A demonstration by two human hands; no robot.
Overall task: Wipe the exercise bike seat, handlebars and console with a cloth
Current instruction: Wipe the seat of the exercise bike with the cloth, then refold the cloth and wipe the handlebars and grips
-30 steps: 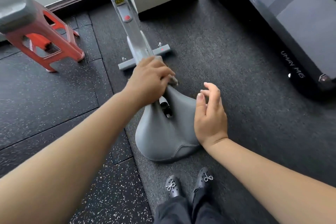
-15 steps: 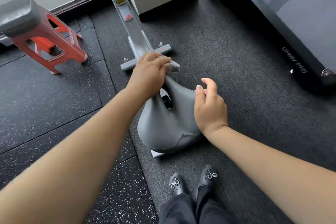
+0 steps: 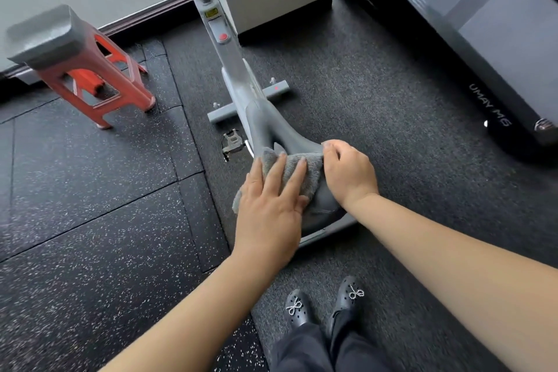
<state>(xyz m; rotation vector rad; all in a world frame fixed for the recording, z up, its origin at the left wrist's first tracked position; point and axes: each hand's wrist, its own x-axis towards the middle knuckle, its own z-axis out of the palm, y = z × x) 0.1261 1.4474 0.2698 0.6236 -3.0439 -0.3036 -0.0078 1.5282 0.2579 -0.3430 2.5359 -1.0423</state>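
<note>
The grey bike seat [image 3: 273, 127] points away from me, its narrow nose bare. A grey fluffy cloth [image 3: 305, 174] lies spread over the wide rear half. My left hand [image 3: 271, 208] presses flat on the cloth with the fingers spread. My right hand [image 3: 347, 174] sits at the seat's right edge and pinches the cloth's right corner. The silver bike frame [image 3: 225, 48] rises beyond the seat. Handlebars and console are out of view.
A red plastic stool [image 3: 90, 78] with a grey pad stands at the left. A black treadmill [image 3: 489, 39] runs along the right. A pedal [image 3: 232, 142] shows left of the seat. My black shoes [image 3: 326, 305] stand just behind the seat on the rubber floor.
My left hand has slid the cloth from the seat's nose back to the wide rear and now lies flat on it. My right hand has moved onto the cloth's right corner.
</note>
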